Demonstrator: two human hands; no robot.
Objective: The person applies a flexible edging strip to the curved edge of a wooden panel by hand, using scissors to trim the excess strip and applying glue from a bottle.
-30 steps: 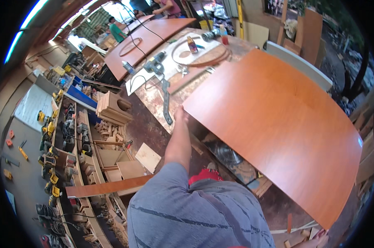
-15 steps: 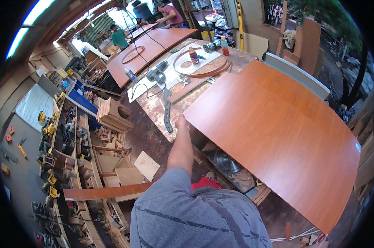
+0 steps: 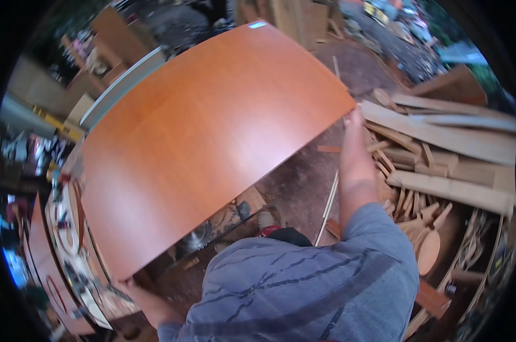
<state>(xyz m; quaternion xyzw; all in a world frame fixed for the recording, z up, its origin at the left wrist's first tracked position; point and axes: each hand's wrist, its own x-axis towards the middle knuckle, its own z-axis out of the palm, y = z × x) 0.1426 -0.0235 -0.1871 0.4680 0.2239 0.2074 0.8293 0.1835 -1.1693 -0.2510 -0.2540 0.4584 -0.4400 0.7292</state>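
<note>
A large, smooth orange-brown wooden board (image 3: 218, 137) spans the space in front of me, held flat between my two hands. My left hand (image 3: 130, 283) grips its near left corner, the fingers partly hidden beneath the edge. At the opposite near corner, my right hand (image 3: 354, 116) is closed on the board with that arm stretched out. Below the near edge a circular saw blade (image 3: 194, 240) shows, partly covered by the board.
Wood offcuts and long planks (image 3: 452, 134) are heaped at the right. A workbench (image 3: 118, 305) with tools and a second large panel (image 3: 53, 285) lie at the left. Beyond the far edge is a pale curved strip (image 3: 121, 85). Thin white strips (image 3: 328, 199) lie on the floor.
My view has swung to the right, so the board appears turned and farther left. My right arm, mostly out of view before, now shows fully. Both hands still hold the board.
</note>
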